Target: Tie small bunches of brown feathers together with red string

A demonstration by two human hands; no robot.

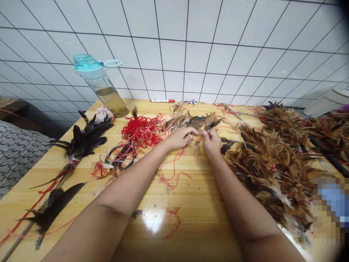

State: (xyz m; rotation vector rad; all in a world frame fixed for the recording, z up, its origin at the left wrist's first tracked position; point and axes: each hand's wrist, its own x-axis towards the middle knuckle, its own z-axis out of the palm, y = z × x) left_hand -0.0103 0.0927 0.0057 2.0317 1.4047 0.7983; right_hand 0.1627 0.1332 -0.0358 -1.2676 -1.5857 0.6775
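Both my hands meet over the middle of the wooden table (191,203). My left hand (181,137) is closed in a pinch on a small bunch of brown feathers (201,122) that fans out toward the wall. My right hand (212,142) is closed too, its fingertips pressed on the same bunch right beside the left. Thin red string (170,174) trails from under my hands toward me. A tangle of red string (141,130) lies just left of my left hand.
A large heap of brown feathers (275,156) covers the table's right side. Black feather bundles (84,140) tied with red string lie at the left, a second one (51,207) nearer. A water bottle (102,85) and a marker (163,100) stand by the tiled wall.
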